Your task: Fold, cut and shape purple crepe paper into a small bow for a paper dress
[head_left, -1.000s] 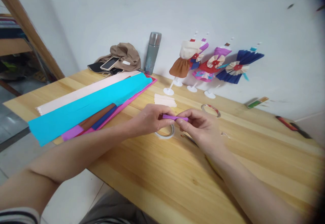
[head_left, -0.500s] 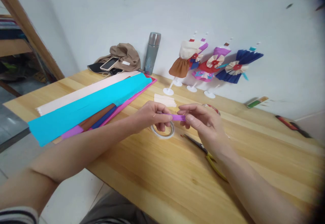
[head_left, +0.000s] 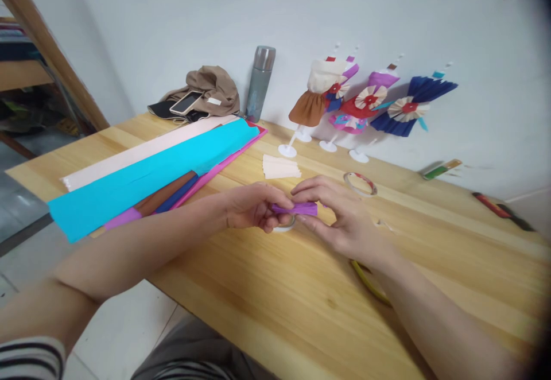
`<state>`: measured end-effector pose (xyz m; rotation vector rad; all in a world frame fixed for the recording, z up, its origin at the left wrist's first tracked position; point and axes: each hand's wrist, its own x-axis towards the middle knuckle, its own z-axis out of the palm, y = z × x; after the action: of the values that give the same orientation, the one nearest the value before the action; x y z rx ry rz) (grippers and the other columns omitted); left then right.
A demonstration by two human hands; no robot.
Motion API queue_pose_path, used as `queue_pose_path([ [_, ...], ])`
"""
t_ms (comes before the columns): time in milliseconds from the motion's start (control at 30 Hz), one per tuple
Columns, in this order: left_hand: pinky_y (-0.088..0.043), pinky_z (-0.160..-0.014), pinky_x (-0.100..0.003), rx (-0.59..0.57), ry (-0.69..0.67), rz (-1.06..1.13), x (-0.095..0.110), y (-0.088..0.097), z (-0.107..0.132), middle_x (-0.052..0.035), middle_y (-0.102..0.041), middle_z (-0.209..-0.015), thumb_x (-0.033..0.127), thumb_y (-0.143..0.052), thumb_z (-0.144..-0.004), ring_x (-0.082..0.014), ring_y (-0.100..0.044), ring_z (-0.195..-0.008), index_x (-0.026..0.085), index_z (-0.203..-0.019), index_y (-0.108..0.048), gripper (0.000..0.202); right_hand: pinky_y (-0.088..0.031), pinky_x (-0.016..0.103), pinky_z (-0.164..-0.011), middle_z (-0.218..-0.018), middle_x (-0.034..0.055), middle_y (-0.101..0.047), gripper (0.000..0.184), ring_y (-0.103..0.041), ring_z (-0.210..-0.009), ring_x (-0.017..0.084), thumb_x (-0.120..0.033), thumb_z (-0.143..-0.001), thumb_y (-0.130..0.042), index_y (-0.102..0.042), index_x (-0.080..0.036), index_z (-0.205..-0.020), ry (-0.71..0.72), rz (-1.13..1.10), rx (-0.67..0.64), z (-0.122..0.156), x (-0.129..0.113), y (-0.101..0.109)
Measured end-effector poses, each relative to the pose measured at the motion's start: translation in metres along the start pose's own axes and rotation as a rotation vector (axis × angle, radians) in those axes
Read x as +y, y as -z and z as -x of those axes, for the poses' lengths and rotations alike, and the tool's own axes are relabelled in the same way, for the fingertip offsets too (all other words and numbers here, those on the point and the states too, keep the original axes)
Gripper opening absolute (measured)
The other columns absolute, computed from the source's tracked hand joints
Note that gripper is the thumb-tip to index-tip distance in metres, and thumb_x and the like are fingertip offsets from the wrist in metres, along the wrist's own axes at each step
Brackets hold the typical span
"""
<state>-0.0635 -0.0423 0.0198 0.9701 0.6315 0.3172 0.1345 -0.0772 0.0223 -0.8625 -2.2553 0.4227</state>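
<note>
Between my hands, above the table, is a small strip of purple crepe paper point(head_left: 307, 209), gathered at its left part and wider towards the right. My left hand point(head_left: 252, 206) pinches its left end between thumb and fingers. Fingers of my right hand point(head_left: 344, 216) lie on its top edge, with the thumb under its lower edge. Below the paper a white tape roll point(head_left: 284, 225) is mostly hidden. Scissors lie under my right hand, and only a yellow handle point(head_left: 369, 284) shows. Just beyond my hands rests a pleated pale pink paper piece point(head_left: 281, 167).
Long folded crepe sheets, turquoise point(head_left: 150, 176) on top, lie at the left. Behind them are a cap point(head_left: 213, 87), a phone point(head_left: 186, 103) and a flask point(head_left: 260, 84). Paper dresses on stands point(head_left: 307, 107) line the wall. A second tape ring point(head_left: 360, 184) and a red-black cutter point(head_left: 501, 210) lie right.
The purple paper has turned from a flat narrow strip to a gathered, fanned piece. Both hands have come closer together and shifted slightly, now covering the scissor blades and more of the tape roll.
</note>
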Motion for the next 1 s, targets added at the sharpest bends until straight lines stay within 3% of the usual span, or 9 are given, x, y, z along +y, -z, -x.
queue_pose_path([
  [133,-0.039,-0.042,-0.017,-0.011,-0.050,-0.053,-0.002,0.004,-0.001,-0.0008,-0.057,-0.058,0.021,-0.059,-0.077,-0.0066,-0.048,-0.045,0.012,-0.066,-0.064,0.015,-0.053,0.041,-0.079,-0.089,0.0049,-0.068,0.005,-0.065,-0.085,0.022,-0.029,-0.090,-0.060,-0.065,-0.028,-0.091,-0.051,-0.075,-0.010,-0.001,-0.001,0.000],
  [433,-0.042,-0.045,-0.019,-0.024,-0.129,-0.100,-0.003,0.006,-0.002,-0.0015,-0.060,-0.059,0.025,-0.064,-0.074,-0.0073,-0.051,-0.046,0.012,-0.070,-0.066,0.014,-0.053,0.040,-0.081,-0.095,0.0053,-0.070,0.012,-0.066,-0.089,0.023,-0.029,-0.087,-0.063,-0.067,-0.027,-0.098,-0.137,-0.179,0.023,0.003,0.004,-0.002],
  [533,-0.042,-0.048,-0.019,0.141,-0.293,-0.265,-0.004,0.002,-0.001,-0.0002,-0.060,-0.057,0.025,-0.065,-0.076,-0.0074,-0.053,-0.047,0.013,-0.069,-0.064,0.015,-0.055,0.037,-0.074,-0.097,0.0055,-0.072,0.020,-0.068,-0.083,0.021,-0.028,-0.084,-0.063,-0.065,-0.026,-0.104,-0.282,-0.339,0.107,0.005,0.012,-0.004],
  [667,-0.040,-0.053,-0.019,0.462,-0.669,-0.740,-0.008,-0.001,-0.001,-0.0001,-0.065,-0.064,0.021,-0.063,-0.081,-0.0088,-0.055,-0.057,0.014,-0.079,-0.070,0.011,-0.053,0.034,-0.063,-0.086,0.0045,-0.072,0.023,-0.066,-0.069,0.019,-0.030,-0.079,-0.064,-0.066,-0.024,-0.101,-0.399,-0.509,0.145,0.004,0.017,-0.002],
  [767,-0.047,-0.068,-0.023,0.532,-0.891,-1.042,-0.013,-0.001,-0.001,-0.0024,-0.072,-0.080,0.022,-0.059,-0.087,-0.0125,-0.063,-0.074,0.016,-0.084,-0.072,0.014,-0.054,0.035,-0.066,-0.097,0.0065,-0.072,0.035,-0.067,-0.077,0.021,-0.035,-0.077,-0.067,-0.064,-0.024,-0.110,-0.387,-0.460,0.135,0.003,0.012,-0.002],
  [867,-0.049,-0.078,-0.026,0.556,-0.960,-1.252,-0.018,0.002,-0.003,-0.0032,-0.075,-0.092,0.023,-0.055,-0.091,-0.0152,-0.067,-0.087,0.019,-0.092,-0.071,0.017,-0.051,0.033,-0.062,-0.095,0.0068,-0.071,0.031,-0.064,-0.073,0.019,-0.035,-0.078,-0.068,-0.064,-0.022,-0.106,-0.402,-0.300,0.144,0.001,0.004,-0.006],
  [1000,-0.049,-0.074,-0.024,0.637,-0.975,-1.354,-0.020,0.004,-0.004,-0.0018,-0.074,-0.088,0.024,-0.053,-0.094,-0.0141,-0.068,-0.084,0.019,-0.095,-0.071,0.019,-0.043,0.030,-0.053,-0.068,0.0018,-0.063,0.014,-0.054,-0.058,0.015,-0.034,-0.081,-0.065,-0.064,-0.020,-0.079,-0.397,-0.116,0.194,0.000,0.000,-0.011],
])
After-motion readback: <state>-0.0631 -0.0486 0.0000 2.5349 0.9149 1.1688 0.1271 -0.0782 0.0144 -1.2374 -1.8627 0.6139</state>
